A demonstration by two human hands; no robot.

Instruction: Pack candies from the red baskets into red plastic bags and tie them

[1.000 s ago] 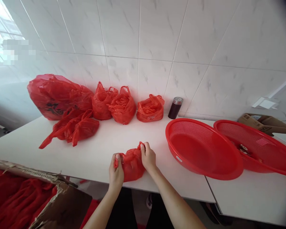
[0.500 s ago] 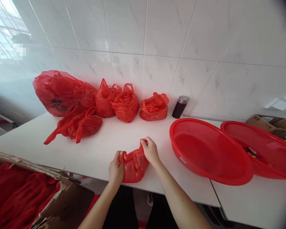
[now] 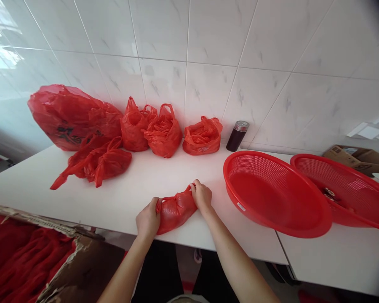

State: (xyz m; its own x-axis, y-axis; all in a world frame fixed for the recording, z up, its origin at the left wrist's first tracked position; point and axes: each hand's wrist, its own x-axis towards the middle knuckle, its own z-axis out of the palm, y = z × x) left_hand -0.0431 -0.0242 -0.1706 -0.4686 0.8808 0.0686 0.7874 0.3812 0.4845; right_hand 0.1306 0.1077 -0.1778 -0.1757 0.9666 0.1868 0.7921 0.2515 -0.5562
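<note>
A small red plastic bag (image 3: pixel 176 212) is stretched between both hands at the front edge of the white table (image 3: pixel 145 181). My left hand (image 3: pixel 148 219) is closed on its left end, and my right hand (image 3: pixel 202 196) pinches its upper right end. The bag bulges in the middle and looks filled, though its contents cannot be made out. Farther back lies a red bag with long loose handles (image 3: pixel 97 162). Near the wall stand more red bags, among them one with upright handles (image 3: pixel 164 134) and a low, wide one (image 3: pixel 202 136).
A large red bag with black print (image 3: pixel 72 122) sits at the back left. To the right are a red perforated basket (image 3: pixel 271 193) and a second red basket (image 3: pixel 360 189). A dark flask (image 3: pixel 236 136) stands by the wall. An open carton (image 3: pixel 91 261) of red material is at lower left.
My hands have drawn slightly apart, pulling the bag wider and flatter. My left hand has moved left. The whole view has shifted a little.
</note>
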